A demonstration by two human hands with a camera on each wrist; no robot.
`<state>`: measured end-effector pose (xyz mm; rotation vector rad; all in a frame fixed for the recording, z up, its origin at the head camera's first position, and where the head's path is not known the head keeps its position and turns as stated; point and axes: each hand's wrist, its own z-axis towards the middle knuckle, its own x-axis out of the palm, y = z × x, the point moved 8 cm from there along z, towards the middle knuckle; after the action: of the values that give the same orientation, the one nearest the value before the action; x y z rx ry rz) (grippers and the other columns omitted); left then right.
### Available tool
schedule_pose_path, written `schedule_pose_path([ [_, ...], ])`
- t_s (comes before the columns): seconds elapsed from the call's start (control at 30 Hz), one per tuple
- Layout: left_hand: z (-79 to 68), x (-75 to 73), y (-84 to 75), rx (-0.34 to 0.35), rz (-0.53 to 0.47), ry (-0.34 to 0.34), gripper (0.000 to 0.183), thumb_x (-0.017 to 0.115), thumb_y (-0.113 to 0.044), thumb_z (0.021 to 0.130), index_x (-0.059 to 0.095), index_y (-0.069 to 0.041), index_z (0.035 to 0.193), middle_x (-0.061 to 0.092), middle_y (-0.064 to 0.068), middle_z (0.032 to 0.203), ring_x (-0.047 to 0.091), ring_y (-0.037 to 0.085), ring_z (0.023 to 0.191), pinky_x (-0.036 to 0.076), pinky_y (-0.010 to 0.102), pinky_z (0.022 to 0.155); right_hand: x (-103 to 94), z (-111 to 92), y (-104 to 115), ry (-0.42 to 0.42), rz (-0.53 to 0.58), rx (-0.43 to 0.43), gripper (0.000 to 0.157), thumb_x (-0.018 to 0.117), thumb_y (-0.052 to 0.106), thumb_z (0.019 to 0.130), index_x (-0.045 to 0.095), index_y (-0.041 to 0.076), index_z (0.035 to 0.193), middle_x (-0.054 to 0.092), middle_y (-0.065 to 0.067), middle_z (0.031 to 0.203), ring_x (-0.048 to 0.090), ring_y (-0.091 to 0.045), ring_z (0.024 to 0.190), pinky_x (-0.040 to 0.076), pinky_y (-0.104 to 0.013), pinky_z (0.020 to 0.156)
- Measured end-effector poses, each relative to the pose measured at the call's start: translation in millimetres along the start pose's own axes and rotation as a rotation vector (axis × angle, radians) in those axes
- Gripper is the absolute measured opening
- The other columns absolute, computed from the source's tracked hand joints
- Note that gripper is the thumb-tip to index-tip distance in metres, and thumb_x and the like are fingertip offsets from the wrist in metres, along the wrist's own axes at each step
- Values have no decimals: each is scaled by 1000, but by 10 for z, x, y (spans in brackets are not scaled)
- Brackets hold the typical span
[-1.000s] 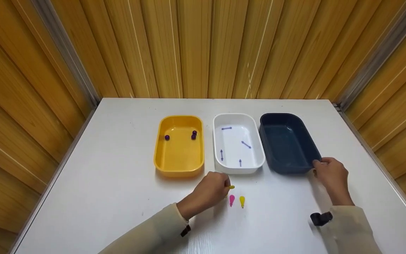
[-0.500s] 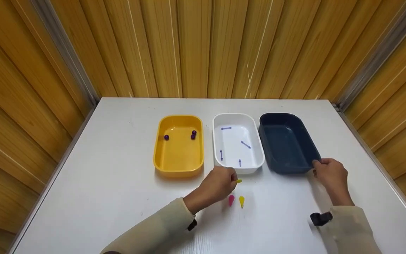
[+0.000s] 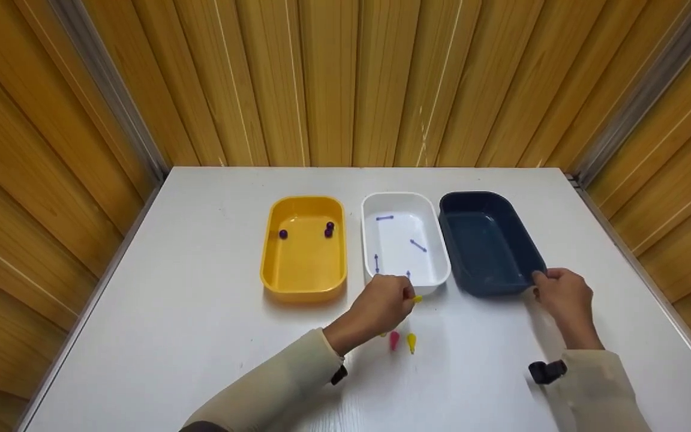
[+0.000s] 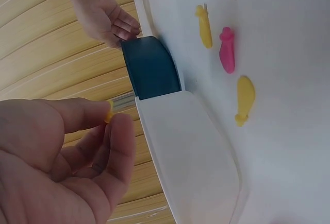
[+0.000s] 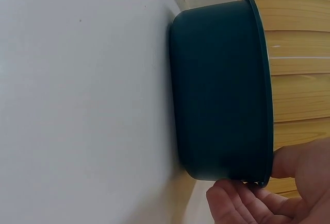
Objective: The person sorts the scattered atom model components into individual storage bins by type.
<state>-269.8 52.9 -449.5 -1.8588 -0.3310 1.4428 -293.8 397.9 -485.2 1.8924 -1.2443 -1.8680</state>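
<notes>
Left hand: thumb and finger pinch a small yellow piece, raised above the tabletop near the white tray; its form, mostly covered by the fingertips, is probably that of the loose pieces. Right hand: grips the rim of the dark blue tray at the corner nearest the tabletop's right edge. A pink piece lies between two yellow pieces, on the white tray's side away from the tabletop's far edge. Purple rods lie inside the white tray; purple balls occupy the yellow tray, leftmost.
</notes>
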Motion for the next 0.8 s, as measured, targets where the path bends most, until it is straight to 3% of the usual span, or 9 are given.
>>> schedule_pose_path([
  [0.23,78,-15,-87,16,-7,-19,12,68,-16,97,75,-10,103,66,-3,83,56,9,66,49,16,58,-22,-6,25,-15,-13,-30,53,53,34,101,58,-10,130,78,-18,98,66,-5,69,48,-23,63],
  [0.5,218,6,-167,3,-6,-47,14,68,-17,97,76,-11,107,71,-3,90,58,9,72,50,15,63,-46,-5,22,7,-4,-9,55,52,34,102,54,-11,134,74,-25,111,68,-9,75,50,-23,63],
  [0.8,318,55,-170,-12,-8,-51,15,69,-19,97,76,-11,107,71,-4,90,58,8,71,49,16,62,-20,-26,0,9,-9,-8,55,52,35,103,56,-11,133,75,-24,107,69,-13,78,49,-24,64],
])
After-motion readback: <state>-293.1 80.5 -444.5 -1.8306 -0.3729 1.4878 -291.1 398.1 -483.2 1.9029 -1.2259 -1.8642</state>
